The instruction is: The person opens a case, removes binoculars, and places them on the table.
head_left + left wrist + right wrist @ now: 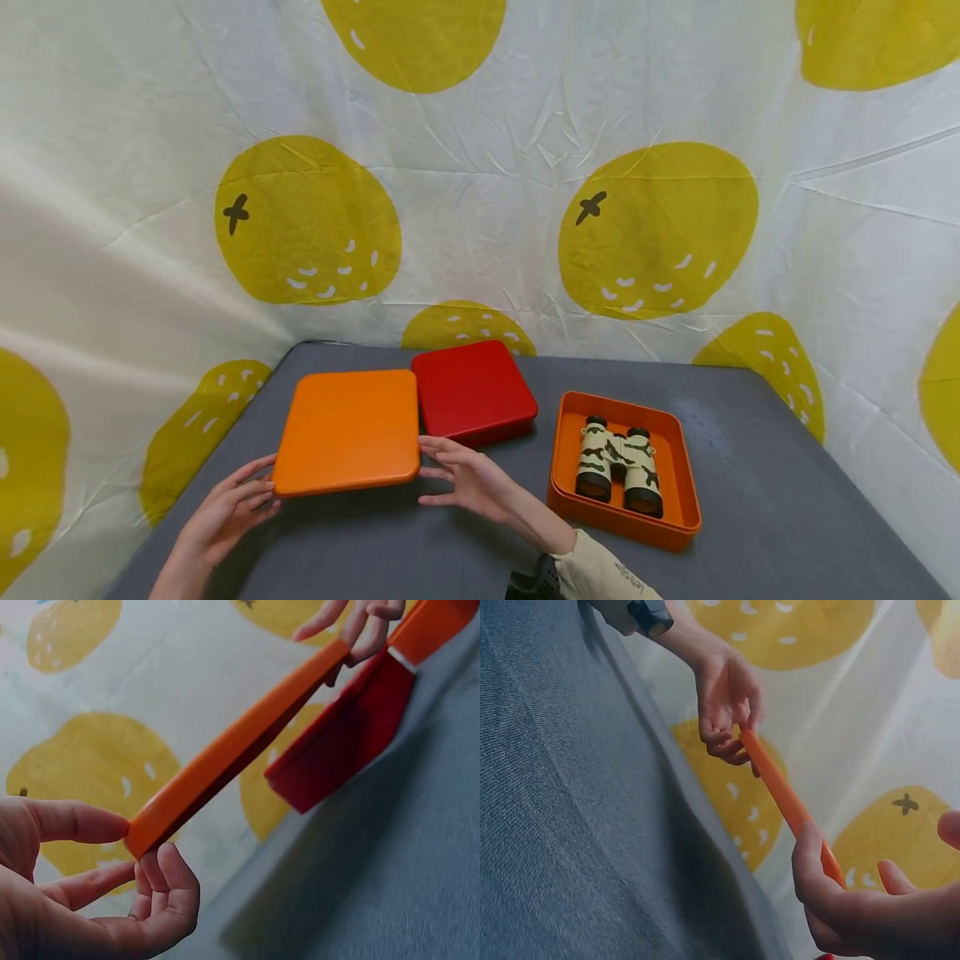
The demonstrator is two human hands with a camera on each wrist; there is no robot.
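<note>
A square orange lid is held above the table, with its shadow below it. My left hand pinches its near left corner, thumb on the upper side and curled fingers beneath, as the left wrist view shows. At the right edge is my right hand, fingers spread and loosely extended; fingertips touch the lid's near right side. In the right wrist view the lid runs edge-on between both hands. To the right, an orange box stands without a cover, and camouflage-patterned binoculars lie inside it.
Behind the lid, a closed red box sits toward the back of the grey table. A white curtain with yellow fruit prints hangs around the table's back and sides. A dark device is on the right wrist.
</note>
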